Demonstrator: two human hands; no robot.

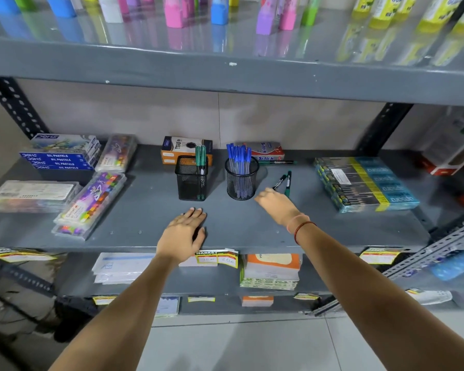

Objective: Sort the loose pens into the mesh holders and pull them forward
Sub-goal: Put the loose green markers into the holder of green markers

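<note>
Left hand (184,231) is resting flat on the grey shelf (134,210), fingers together, before the square mesh holder (191,178). Right hand (275,203) is reaching two loose pens (284,182) beside the round mesh holder (241,179); whether it is gripping them, cannot tell.

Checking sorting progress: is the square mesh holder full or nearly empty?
Nearly empty: the square mesh holder shows only a couple of green pens at its right side.

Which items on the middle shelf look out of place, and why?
Three pens lie loose on the shelf: two beside the right hand, right of the round holder, one behind by the Softek box. The rest stand in holders.
</note>
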